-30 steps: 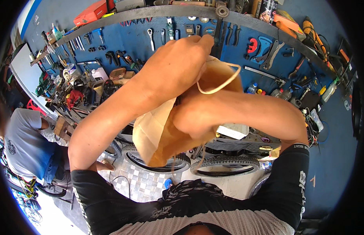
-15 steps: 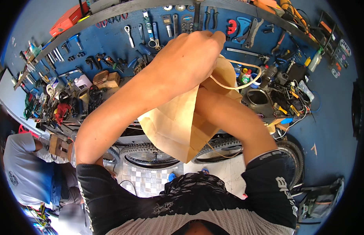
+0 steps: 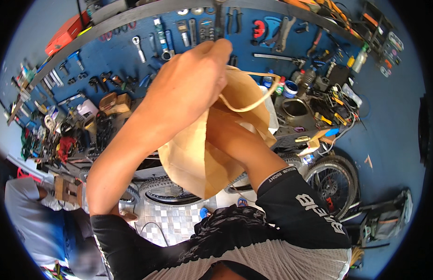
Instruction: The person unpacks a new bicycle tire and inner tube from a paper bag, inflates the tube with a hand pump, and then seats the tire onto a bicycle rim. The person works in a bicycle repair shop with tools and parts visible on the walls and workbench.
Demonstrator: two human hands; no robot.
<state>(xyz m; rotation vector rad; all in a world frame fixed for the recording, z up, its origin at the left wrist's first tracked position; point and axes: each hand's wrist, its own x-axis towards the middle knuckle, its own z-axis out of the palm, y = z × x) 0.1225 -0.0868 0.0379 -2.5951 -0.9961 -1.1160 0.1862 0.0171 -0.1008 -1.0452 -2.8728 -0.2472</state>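
My left hand [image 3: 192, 77] is raised in the middle of the view, fingers curled tightly on the top edge of a brown paper bag [image 3: 183, 165] by its twisted paper handle [image 3: 246, 105]. The bag hangs open below it. My right forearm runs from the lower right into the bag, so the right hand and whatever it may hold are hidden inside.
A blue pegboard [image 3: 244, 37] of tools backs a cluttered workbench [image 3: 309, 128] with bottles and cables. Bicycle wheels [image 3: 330, 184] are below it. A person in a grey shirt [image 3: 34, 219] is at the lower left. A red box [image 3: 65, 39] sits top left.
My right hand has gone deeper into the bag, out of sight, its forearm now slanting more steeply. The left hand and bag have shifted; the view has also moved.
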